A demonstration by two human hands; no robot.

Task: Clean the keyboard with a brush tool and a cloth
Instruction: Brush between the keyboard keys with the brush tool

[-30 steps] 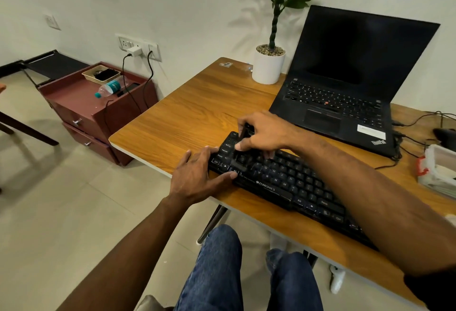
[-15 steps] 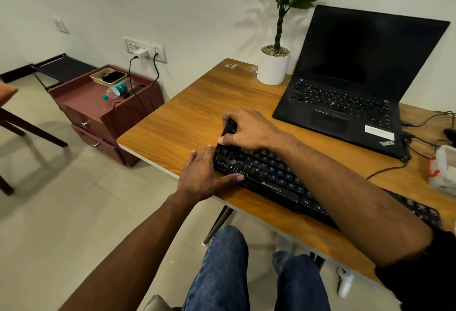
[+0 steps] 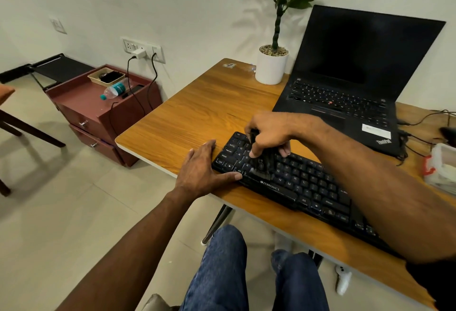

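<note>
The wooden desk (image 3: pixel 197 118) is carrying the black keyboard (image 3: pixel 308 184), which is lying diagonally along the desk's near edge, at 5 o'clock from the plant pot (image 3: pixel 271 66) and at 7 o'clock from the open laptop (image 3: pixel 345 103). The left hand (image 3: pixel 199 172) is resting flat with straight fingers at the keyboard's left end, its thumb touching the front edge, so it is steadying the board. The right hand (image 3: pixel 269 135) is gripping the dark brush tool (image 3: pixel 261 165), with the bristles on the left keys. To brush well, I judge short strokes along 1 row at a time are best, with light pressure. No cloth is visible.
</note>
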